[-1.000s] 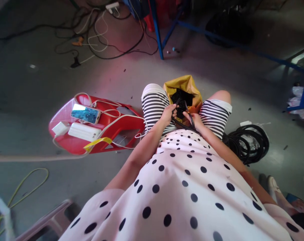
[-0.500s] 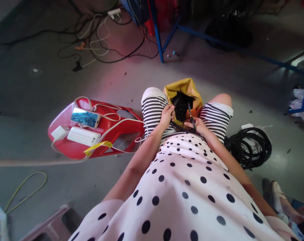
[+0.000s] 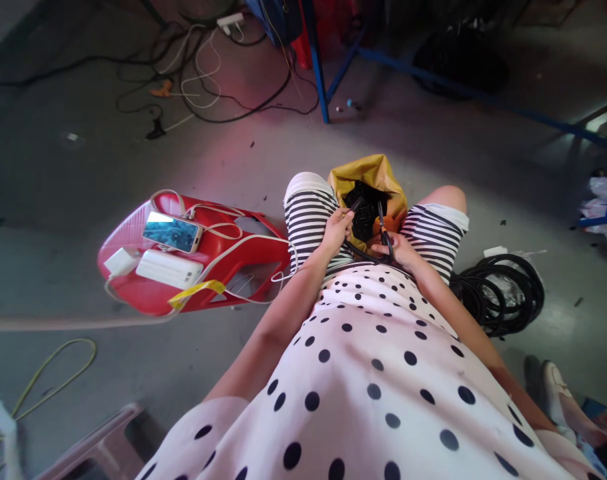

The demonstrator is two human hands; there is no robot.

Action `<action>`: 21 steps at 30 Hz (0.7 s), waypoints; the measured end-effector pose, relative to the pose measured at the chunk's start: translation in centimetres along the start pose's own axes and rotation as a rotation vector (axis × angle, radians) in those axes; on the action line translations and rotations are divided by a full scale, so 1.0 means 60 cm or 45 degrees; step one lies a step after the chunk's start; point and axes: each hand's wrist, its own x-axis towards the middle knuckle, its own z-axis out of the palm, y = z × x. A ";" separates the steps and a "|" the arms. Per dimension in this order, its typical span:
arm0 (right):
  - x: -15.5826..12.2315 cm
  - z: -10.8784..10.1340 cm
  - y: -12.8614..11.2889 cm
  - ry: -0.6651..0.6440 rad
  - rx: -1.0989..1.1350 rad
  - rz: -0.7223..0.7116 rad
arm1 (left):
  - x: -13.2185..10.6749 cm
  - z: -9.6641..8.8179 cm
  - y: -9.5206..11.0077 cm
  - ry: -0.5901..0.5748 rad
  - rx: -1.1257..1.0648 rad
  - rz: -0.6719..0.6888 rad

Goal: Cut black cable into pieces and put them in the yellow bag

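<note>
My left hand [image 3: 337, 230] is closed on the end of a black cable [image 3: 356, 251], whose short tip points up over the mouth of a yellow bag [image 3: 393, 190]. From below that hand the cable curves across my lap. Opposite it, my right hand [image 3: 402, 252] grips scissors [image 3: 382, 220] with dark blades pointing away from me and some orange near the pivot. The blades are apart from the cable tip. Between my knees stands the open bag, with many small black pieces [image 3: 364, 208] inside; what they are exactly is too dark to tell.
To the left a red stool [image 3: 218, 250] bears a phone [image 3: 172, 232], a white power bank [image 3: 168, 268] and white cords. Coiled black cable [image 3: 523, 293] lies on the floor at right. Ahead are a blue metal frame [image 3: 321, 80] and tangled cords. A person's shoe [image 3: 553, 380] shows at lower right.
</note>
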 end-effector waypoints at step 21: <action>0.020 -0.002 0.026 0.032 -0.297 -0.118 | 0.013 -0.009 -0.011 -0.081 0.254 0.157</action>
